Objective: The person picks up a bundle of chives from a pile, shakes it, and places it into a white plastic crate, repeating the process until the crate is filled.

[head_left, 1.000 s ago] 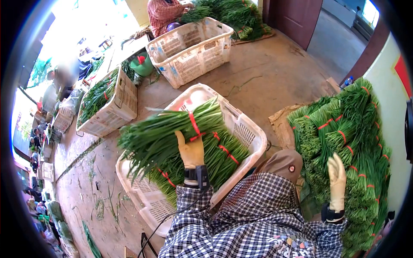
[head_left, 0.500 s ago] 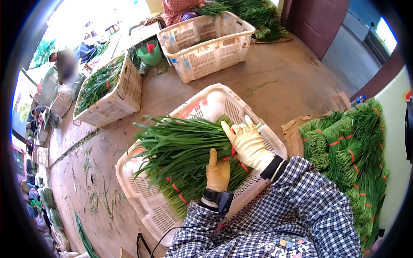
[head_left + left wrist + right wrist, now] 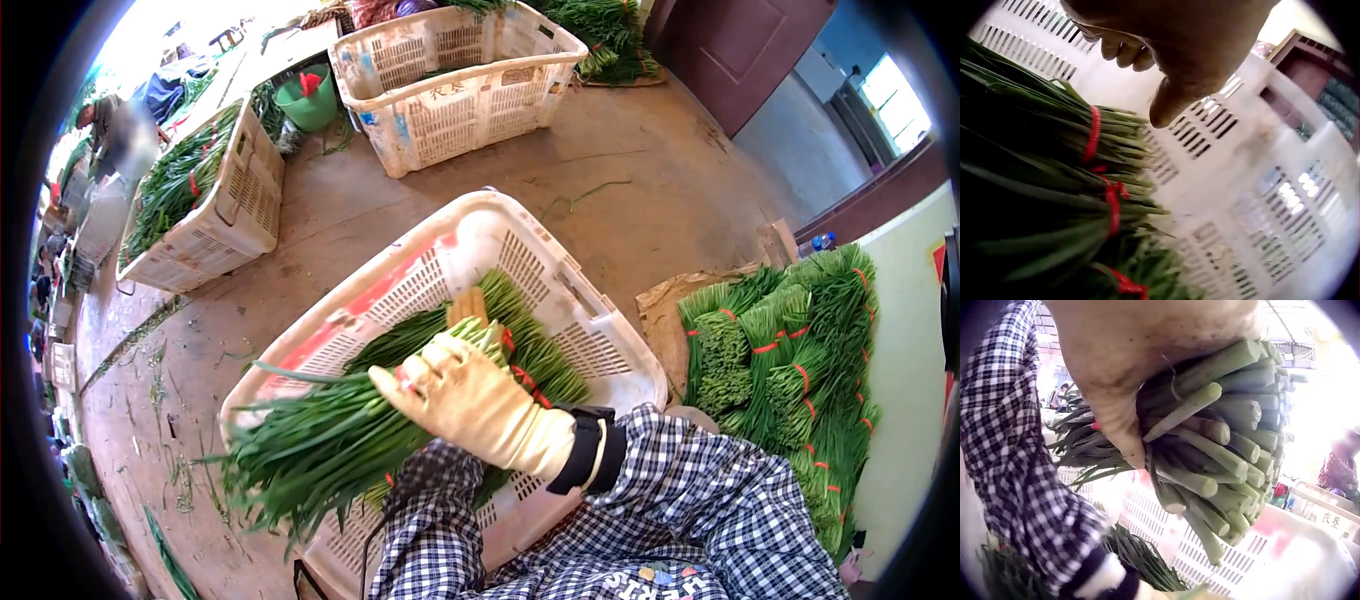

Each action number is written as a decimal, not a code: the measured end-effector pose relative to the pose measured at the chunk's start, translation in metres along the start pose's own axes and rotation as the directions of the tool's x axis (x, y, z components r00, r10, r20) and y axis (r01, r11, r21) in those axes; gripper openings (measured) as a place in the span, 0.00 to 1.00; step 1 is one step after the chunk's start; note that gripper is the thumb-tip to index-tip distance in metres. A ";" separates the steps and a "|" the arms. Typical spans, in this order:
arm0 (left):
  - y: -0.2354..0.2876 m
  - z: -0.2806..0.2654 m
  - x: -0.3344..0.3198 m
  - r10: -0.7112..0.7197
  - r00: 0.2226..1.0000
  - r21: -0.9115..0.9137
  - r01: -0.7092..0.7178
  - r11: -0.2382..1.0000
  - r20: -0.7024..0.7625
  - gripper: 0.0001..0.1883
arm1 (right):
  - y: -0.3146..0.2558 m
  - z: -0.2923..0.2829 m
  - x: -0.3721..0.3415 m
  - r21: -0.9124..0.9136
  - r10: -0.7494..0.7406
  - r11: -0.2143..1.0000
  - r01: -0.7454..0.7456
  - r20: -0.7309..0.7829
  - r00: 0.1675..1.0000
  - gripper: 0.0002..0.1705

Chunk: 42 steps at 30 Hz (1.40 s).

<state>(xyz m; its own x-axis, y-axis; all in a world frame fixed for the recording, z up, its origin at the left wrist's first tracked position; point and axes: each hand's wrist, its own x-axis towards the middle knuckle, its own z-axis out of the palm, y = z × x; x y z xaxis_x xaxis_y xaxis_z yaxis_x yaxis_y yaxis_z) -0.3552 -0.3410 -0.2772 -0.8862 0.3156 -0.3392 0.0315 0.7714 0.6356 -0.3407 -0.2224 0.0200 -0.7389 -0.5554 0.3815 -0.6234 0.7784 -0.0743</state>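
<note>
Head view: gripped in the gloved right hand (image 3: 455,400), a bundle of long green leaves (image 3: 320,425), held aslant above the white crate (image 3: 625,375), leaf tips toward the lower left and across the rim in this view. Just beyond, partly hidden, the gloved left hand (image 3: 467,306), above tied bundles (image 3: 525,320) lying in the same crate. To the right, on the floor, a stack of similar bundles (image 3: 800,400).

Step in hand, as judged: laying 1 more bundle in the crate. Next move, by the same judgement: a lowering onto the others, stem ends set in line with theirs, then a release by the right hand without fanning the leaves.

Left wrist view only: left thumb (image 3: 1166,106) and loosely bent fingertips, with nothing seen between them, hence a slack, unloaded grip; below, 3 red bands (image 3: 1093,134) in full colour around the tied bundles. Right wrist view only: cut faces of the stems (image 3: 1202,487) and the right thumb (image 3: 1125,440) curled round them, both hidden in the head view. Not determinable: any contact between left hand and held bundle.
</note>
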 end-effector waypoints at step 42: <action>0.071 -0.043 0.026 0.357 0.898 0.532 -0.176 0.828 -0.259 0.52 | 0.180 0.235 -0.023 -0.111 0.332 0.943 -0.314 0.374 0.866 0.29</action>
<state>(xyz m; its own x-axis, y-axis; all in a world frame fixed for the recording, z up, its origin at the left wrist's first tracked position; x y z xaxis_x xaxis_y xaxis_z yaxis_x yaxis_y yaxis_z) -0.3952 -0.3017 -0.2112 -0.9038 0.4156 0.1020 0.4279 0.8774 0.2171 -0.4961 -0.1382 -0.2184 -0.9424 -0.3322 -0.0393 -0.3279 0.9406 -0.0879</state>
